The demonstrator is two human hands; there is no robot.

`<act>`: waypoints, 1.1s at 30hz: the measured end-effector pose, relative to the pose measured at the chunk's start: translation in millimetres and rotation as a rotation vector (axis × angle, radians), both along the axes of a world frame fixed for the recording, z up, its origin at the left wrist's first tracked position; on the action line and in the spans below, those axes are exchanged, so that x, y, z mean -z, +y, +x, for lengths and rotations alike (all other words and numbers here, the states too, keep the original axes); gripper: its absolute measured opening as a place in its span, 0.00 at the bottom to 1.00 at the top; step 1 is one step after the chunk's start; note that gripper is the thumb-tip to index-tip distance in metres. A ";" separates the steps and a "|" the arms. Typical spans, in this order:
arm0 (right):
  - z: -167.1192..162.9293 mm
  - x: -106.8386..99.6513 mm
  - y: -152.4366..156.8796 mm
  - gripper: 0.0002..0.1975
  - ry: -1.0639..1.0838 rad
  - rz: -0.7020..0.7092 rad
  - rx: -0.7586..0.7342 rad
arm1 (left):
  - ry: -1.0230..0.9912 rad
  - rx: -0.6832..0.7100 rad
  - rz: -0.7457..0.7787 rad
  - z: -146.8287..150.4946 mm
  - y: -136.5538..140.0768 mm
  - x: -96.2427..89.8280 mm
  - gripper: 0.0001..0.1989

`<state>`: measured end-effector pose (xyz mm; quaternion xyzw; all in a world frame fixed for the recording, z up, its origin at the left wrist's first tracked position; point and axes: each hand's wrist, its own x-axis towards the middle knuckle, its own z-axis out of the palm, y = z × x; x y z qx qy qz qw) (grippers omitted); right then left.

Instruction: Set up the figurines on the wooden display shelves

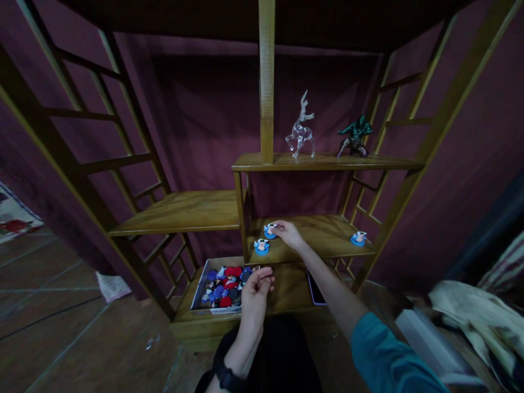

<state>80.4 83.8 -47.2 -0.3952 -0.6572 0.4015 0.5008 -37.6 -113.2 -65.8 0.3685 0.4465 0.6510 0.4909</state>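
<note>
My right hand (290, 234) reaches onto the lower right shelf (315, 232). Its fingertips pinch a small figurine (269, 230) with a round blue base, which stands at the shelf's left end. Just in front of that one is a similar blue-based figurine (262, 246), and another figurine (358, 238) stands at the shelf's right end. My left hand (257, 288) hovers below the shelf's edge, beside an open box (195, 295) of several red, blue and dark figurines (229, 284). Its fingers are curled together, with nothing visible in them.
A clear deer figurine (301, 136) and a dark green and purple figure (355, 136) stand on the upper shelf (327, 161). A wooden post (267, 82) rises above the shelf. A dark flat device (316, 289) lies on the bottom board, right of the box.
</note>
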 end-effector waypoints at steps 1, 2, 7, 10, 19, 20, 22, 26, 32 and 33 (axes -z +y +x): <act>-1.9 1.5 2.4 0.11 -0.015 0.001 -0.005 | 0.005 0.000 -0.005 -0.8 -0.8 0.8 0.13; -3.6 2.6 4.7 0.11 -0.031 0.001 -0.008 | 0.011 -0.001 -0.012 -1.6 -1.7 1.4 0.13; -10.4 0.8 9.8 0.12 -0.077 -0.007 -0.003 | 0.032 -0.007 -0.032 -3.6 -7.1 2.7 0.12; -13.6 -4.8 7.0 0.11 -0.054 -0.014 -0.003 | 0.045 -0.008 -0.027 -4.4 -8.9 2.2 0.11; 4.7 -11.6 -17.5 0.13 0.040 -0.020 0.010 | 0.182 -0.103 0.109 -13.5 1.0 -10.0 0.09; 9.7 -12.3 -23.2 0.14 0.073 -0.020 0.003 | 0.198 -0.104 0.121 -13.5 2.3 -13.2 0.09; 20.2 -15.6 -37.8 0.16 0.133 -0.025 -0.008 | 0.172 -0.072 0.110 -11.3 4.4 -20.5 0.12; 39.0 -29.2 -79.0 0.18 0.168 -0.059 -0.030 | -0.134 0.104 -0.016 0.7 6.8 -35.4 0.20; 49.5 -47.1 -138.6 0.17 0.169 -0.121 -0.200 | -0.516 0.357 -0.197 19.4 5.9 -45.7 0.17; 49.9 -47.7 -144.5 0.17 0.174 -0.127 -0.212 | -0.538 0.368 -0.198 21.3 4.9 -45.7 0.17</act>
